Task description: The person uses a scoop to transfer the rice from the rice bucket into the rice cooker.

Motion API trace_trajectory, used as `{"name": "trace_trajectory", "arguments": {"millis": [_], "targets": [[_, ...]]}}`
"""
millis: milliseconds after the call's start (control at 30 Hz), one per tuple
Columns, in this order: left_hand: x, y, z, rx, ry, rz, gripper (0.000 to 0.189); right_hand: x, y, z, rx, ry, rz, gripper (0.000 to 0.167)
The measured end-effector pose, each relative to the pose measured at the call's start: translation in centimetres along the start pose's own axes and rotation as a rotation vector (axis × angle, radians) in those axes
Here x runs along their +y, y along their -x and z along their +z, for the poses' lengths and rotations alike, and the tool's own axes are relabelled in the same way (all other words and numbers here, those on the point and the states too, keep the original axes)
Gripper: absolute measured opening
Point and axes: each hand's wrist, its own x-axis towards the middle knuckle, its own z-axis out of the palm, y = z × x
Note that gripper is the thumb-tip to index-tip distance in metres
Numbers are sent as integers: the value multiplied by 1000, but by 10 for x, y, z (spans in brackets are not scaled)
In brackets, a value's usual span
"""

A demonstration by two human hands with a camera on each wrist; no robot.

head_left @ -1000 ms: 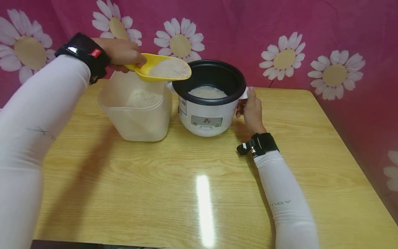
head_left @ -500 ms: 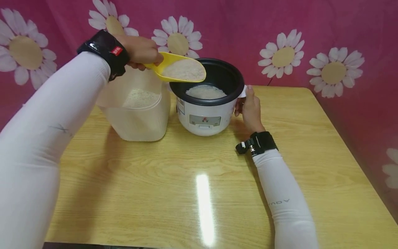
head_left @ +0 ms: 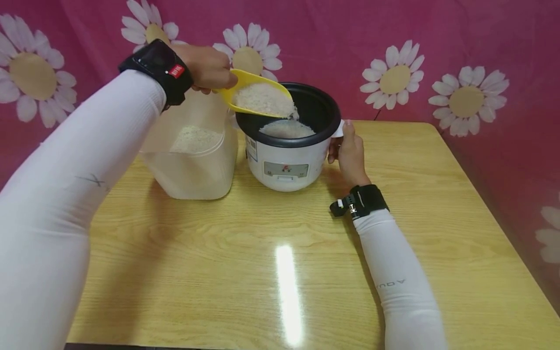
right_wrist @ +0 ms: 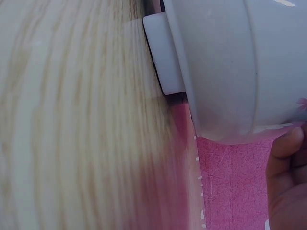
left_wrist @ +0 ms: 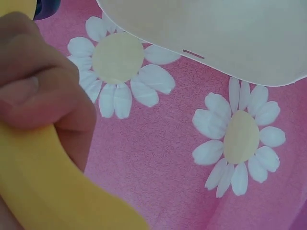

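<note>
On the head view I have the yellow scoop (head_left: 230, 99) above the left rim of the white cooker (head_left: 280, 154), sloping down to the right, its lip over the black pot (head_left: 321, 112). Rice (head_left: 262, 98) fills the scoop, with some slipping over the lip. My left hand (head_left: 207, 67) grips the scoop's handle; the left wrist view shows fingers curled round the yellow. More rice lies in the bottom of the pot. My right hand (head_left: 351, 154) holds the cooker by its right handle (head_left: 339, 129), thumb on top and fingers underneath. Just left of the cooker I see a pale tub (head_left: 192, 177), partly behind my left arm, also with rice inside. Both stand on the wooden table (head_left: 218, 272). I see white sleeves (head_left: 402, 282) and black wrist straps (head_left: 372, 198) on both arms, and behind everything a pink cloth (head_left: 323, 29) with white daisies (head_left: 395, 79).
</note>
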Motion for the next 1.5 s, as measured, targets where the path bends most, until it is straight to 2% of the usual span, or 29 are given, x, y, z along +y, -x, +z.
{"name": "trace_trajectory", "arguments": {"millis": [167, 367, 633, 867, 1100, 1300, 1500], "targets": [[0, -2, 0, 58, -71, 28, 48, -1, 0, 0, -9, 2, -7, 60], [-2, -4, 0, 139, -176, 98, 51, -2, 2, -1, -20, 8, -11, 59], [1, -5, 1, 204, -198, 134, 48, -1, 1, 0, 21, 1, 6, 63], [6, -5, 3, 231, -190, 139, 47, -2, 2, 1, 28, -8, 13, 64], [12, -8, 4, 275, -198, 115, 47, -3, 2, 1, 26, -14, 16, 63], [19, -10, 6, 278, -216, 112, 49, -3, 2, 0, 28, -13, 19, 63], [25, -11, 6, 280, -237, 78, 52, -3, 2, 0, 25, -13, 20, 63]]}}
